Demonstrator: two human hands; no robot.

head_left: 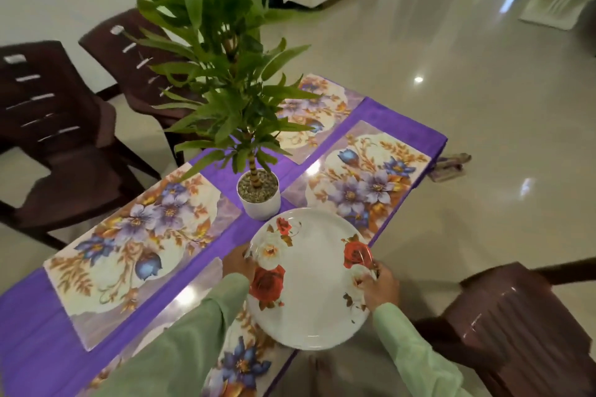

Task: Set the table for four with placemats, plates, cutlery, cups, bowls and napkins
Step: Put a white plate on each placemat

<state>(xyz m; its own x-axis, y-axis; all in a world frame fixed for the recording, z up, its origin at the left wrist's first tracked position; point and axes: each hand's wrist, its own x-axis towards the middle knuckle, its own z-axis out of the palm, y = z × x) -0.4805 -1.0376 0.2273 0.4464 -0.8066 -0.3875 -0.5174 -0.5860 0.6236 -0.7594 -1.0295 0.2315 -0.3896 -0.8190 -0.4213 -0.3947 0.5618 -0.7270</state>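
Between the two hands, a round white plate printed with red roses point(309, 284) is gripped at its left rim by the left hand point(237, 263) and at its right rim by the right hand point(380, 284), above the purple-clothed table's point(29, 332) near edge.

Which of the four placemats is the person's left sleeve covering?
The nearest placemat, at the bottom edge of the view. The left sleeve crosses it and the held plate overlaps it; the other three lie clear of both arms.

Four placemats point(135, 235), one plate point(316, 290), one potted plant point(258, 195), one purple tablecloth point(29, 345), three brown chairs point(58, 145).
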